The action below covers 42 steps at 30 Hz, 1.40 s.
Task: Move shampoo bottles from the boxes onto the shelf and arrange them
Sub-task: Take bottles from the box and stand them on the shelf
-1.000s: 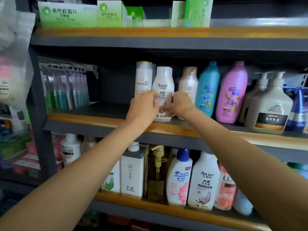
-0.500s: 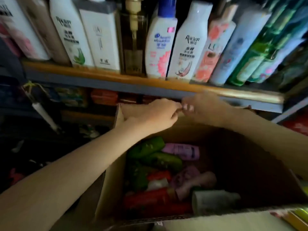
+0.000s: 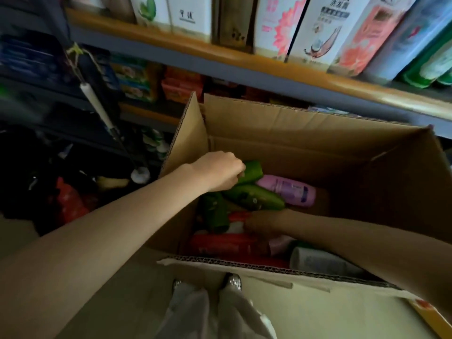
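both arms reach down into an open cardboard box (image 3: 305, 123) that stands on the floor in front of the shelf (image 3: 244, 59). the left hand (image 3: 220, 171) is at the far left of the box, its grip closed round the upper end of a green bottle (image 3: 253, 171) that lies tilted against the pile; the fingers curl over it and hide how far they wrap. the right hand (image 3: 263, 222) is lower and deeper in the box, in shadow, with its fingers down among the bottles beside a red bottle (image 3: 220, 245); whether its grip is closed on anything or merely touching cannot be told.

the bottles lie loose on their sides in the box. a second green bottle (image 3: 254, 198) lies just under the first, and a third, darker green bottle (image 3: 215, 214) lies beside it toward the left wall. a pink-lilac bottle (image 3: 288, 190) rests behind them, touching the second green one. near the front wall lies a pale grey-white bottle (image 3: 320, 263), partly under the right forearm.

above the box, the shelf with its orange front edge carries a row of upright bottles, among them a white bottle with a pink flower (image 3: 276, 23) and a white bottle with a coconut picture (image 3: 320, 30). below the shelf are blurred coloured packets (image 3: 181, 86). at the bottom edge the person's pale trousers (image 3: 208, 311) and shoe tips show, just in front of the box.
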Each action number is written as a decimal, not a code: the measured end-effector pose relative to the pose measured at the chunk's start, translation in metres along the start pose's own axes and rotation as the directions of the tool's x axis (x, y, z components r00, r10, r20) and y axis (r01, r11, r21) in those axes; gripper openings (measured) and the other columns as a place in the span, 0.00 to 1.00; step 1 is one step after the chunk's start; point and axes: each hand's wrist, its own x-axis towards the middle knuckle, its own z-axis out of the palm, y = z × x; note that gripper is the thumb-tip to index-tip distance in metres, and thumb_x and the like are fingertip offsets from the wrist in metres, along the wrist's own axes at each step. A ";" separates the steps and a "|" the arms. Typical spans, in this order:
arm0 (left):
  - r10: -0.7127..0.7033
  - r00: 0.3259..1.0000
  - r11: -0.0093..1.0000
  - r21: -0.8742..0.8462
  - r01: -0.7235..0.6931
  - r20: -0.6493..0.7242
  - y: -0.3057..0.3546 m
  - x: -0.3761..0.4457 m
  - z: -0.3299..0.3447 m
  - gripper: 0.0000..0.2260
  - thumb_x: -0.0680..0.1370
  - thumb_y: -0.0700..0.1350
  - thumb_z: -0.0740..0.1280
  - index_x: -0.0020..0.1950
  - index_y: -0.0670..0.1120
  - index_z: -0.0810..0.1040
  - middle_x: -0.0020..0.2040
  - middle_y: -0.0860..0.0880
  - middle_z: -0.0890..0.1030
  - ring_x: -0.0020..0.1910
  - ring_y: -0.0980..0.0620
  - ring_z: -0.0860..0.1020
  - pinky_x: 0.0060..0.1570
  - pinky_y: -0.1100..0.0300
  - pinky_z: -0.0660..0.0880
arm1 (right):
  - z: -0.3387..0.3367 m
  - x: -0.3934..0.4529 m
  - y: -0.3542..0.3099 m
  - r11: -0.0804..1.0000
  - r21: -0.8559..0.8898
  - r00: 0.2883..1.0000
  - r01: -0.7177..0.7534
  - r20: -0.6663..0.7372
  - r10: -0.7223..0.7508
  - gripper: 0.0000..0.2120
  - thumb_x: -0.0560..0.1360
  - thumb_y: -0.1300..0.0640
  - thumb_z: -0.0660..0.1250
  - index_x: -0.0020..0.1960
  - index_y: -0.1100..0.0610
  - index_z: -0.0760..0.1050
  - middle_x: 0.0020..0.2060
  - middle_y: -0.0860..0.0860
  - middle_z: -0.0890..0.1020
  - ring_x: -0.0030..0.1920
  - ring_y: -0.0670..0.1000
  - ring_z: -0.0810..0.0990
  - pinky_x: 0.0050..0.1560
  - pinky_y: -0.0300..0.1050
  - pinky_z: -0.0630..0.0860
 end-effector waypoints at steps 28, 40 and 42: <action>0.032 0.732 0.454 -0.642 -0.618 -0.681 -0.023 -0.129 -0.266 0.13 0.74 0.34 0.67 0.55 0.47 0.76 0.50 0.47 0.83 0.49 0.51 0.82 0.52 0.60 0.78 | -0.269 -0.320 -0.081 0.704 0.328 0.215 0.630 -0.945 0.247 0.14 0.70 0.49 0.71 0.51 0.54 0.76 0.31 0.44 0.80 0.27 0.42 0.75 0.26 0.36 0.68; -0.208 0.288 0.908 -0.294 -0.298 -0.935 -0.100 -0.141 -0.373 0.13 0.72 0.44 0.71 0.56 0.45 0.78 0.46 0.48 0.79 0.45 0.52 0.74 0.43 0.61 0.68 | -0.417 -0.286 -0.130 0.976 0.091 -0.574 0.198 -0.797 0.191 0.21 0.65 0.48 0.75 0.50 0.58 0.71 0.44 0.52 0.80 0.46 0.52 0.78 0.43 0.44 0.74; -0.237 0.281 0.908 -0.316 -0.277 -0.930 -0.111 -0.130 -0.386 0.12 0.73 0.43 0.70 0.55 0.44 0.77 0.45 0.48 0.77 0.45 0.52 0.73 0.43 0.62 0.67 | -0.439 -0.280 -0.125 0.977 0.121 -0.577 0.177 -0.791 0.202 0.22 0.66 0.48 0.74 0.52 0.58 0.71 0.47 0.53 0.80 0.49 0.53 0.78 0.44 0.46 0.74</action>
